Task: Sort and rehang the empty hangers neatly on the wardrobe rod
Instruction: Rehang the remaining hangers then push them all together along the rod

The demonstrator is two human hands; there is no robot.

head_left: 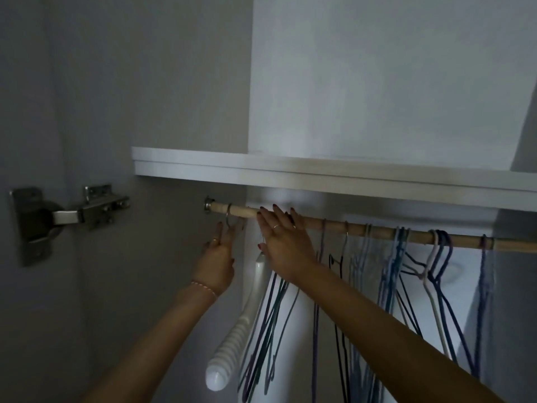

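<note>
A wooden rod [377, 231] runs from a metal socket at the left wall off to the right. My left hand [216, 261] pinches the metal hook of a thick white plastic hanger [255, 286], which is hooked over the rod's left end. My right hand [283, 239] lies flat over the rod just to the right, fingers stretched out. It covers the hooks of a bunch of thin dark hangers [266, 330] hanging below it. Further right hang a black wire hanger [337, 264], pale blue hangers [361, 257], blue hangers [396, 263], white and navy hangers [436, 266] and a purple one [483, 271].
A white shelf [290, 170] sits close above the rod. On the left, a metal door hinge [72, 215] joins the open door to the wardrobe side wall. The wardrobe's pale back panel shows behind the hangers.
</note>
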